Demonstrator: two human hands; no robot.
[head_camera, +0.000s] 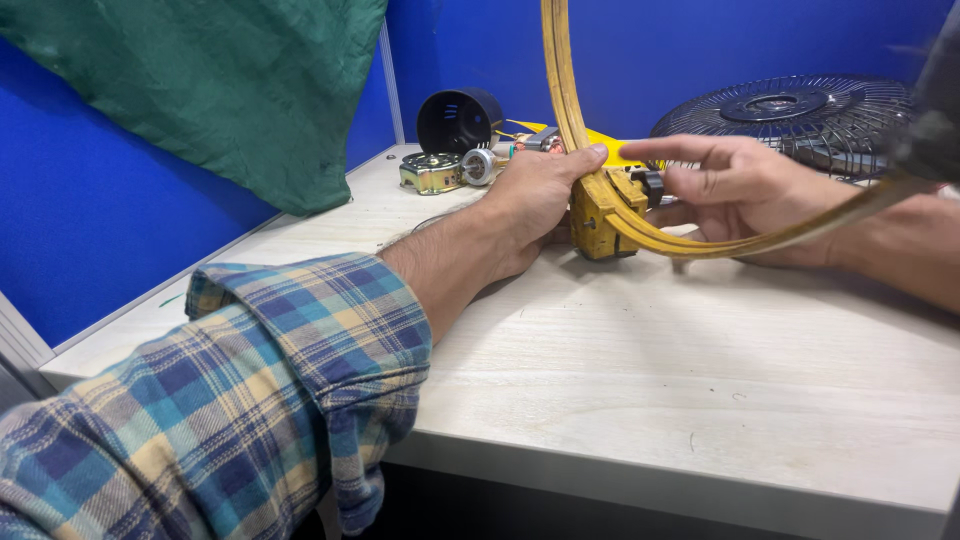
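One yellow ring (600, 190), a thin hoop standing on edge near the far edge of the worktop (620, 390); its plane runs roughly left to right, one arc rising straight up out of the top of the view, the other sweeping low to the right, where it is cut off behind a blurred dark shape. One yellow clasp block (597, 222) sits at the hoop's lowest point, resting on the worktop, with a small black part (652, 184) on its right side. My left hand (530, 205) is closed around the block and ring from the left, thumb laid along the rim; its fingers are hidden behind the block. My right hand (735, 190) is loosely curled, index finger stretched out level above the black part and thumb just under it; whether they pinch it I cannot tell. Behind, toward the far left corner: one black cup-shaped cover (458, 118), one brass-coloured motor part (432, 172), one small round metal piece (479, 166), further bits hard to make out. Far right: one dark wire fan guard (790, 110), lying flat, partly cut off. One green cloth (230, 90) hangs over the blue partition (80, 200).
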